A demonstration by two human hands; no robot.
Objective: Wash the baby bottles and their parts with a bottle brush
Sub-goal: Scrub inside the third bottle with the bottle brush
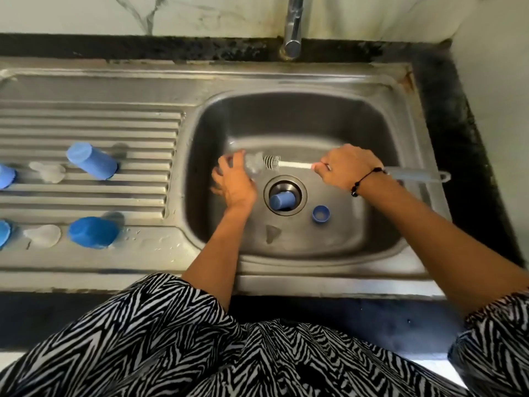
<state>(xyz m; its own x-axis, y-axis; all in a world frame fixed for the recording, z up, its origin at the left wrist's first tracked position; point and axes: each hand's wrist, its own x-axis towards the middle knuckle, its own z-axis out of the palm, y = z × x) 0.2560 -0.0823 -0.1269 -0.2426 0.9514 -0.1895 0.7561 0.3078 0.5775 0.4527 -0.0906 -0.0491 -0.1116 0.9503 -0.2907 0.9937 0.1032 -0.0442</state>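
over a stainless sink basin [380, 133] set in a black counter [446, 90], the left hand [233, 181] grips a clear baby bottle [253, 166]; the right hand [347, 167] holds the bottle brush [294, 165], bristles at its mouth.

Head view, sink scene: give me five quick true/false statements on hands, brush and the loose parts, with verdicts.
1. The right hand grips the bottle brush by its handle. True.
2. The left hand is empty. False: it holds a clear bottle at the brush's bristles.
3. A blue cap sits in the drain. True.
4. The blue ring lies on the drainboard. False: it lies on the basin floor, right of the drain.
5. Water runs from the tap. False: no stream is visible.
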